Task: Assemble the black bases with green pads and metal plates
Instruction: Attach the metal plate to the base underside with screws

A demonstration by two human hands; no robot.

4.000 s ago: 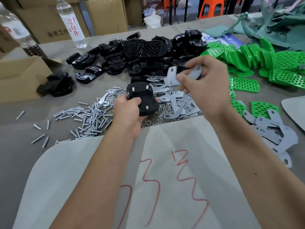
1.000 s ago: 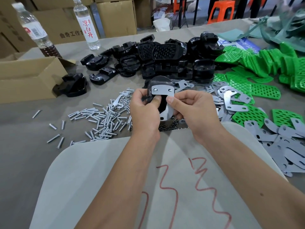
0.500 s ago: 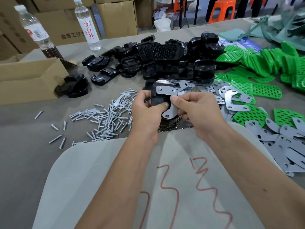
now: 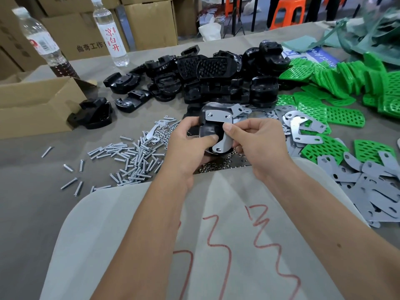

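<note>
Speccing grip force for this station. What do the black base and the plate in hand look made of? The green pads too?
Black base: looks like moulded plastic, glossy with soft highlights.
Metal plate: thin stamped sheet metal, probably steel; dull silver-grey, punched holes.
Green pads: probably plastic or rubber; bright, matte, perforated. Stiffness can't be told.
Left hand and right hand hold base and plate together.

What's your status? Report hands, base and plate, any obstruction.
Left hand grips black base. Right hand pinches metal plate onto it. Green pads untouched, right side. Nothing blocking.
</note>
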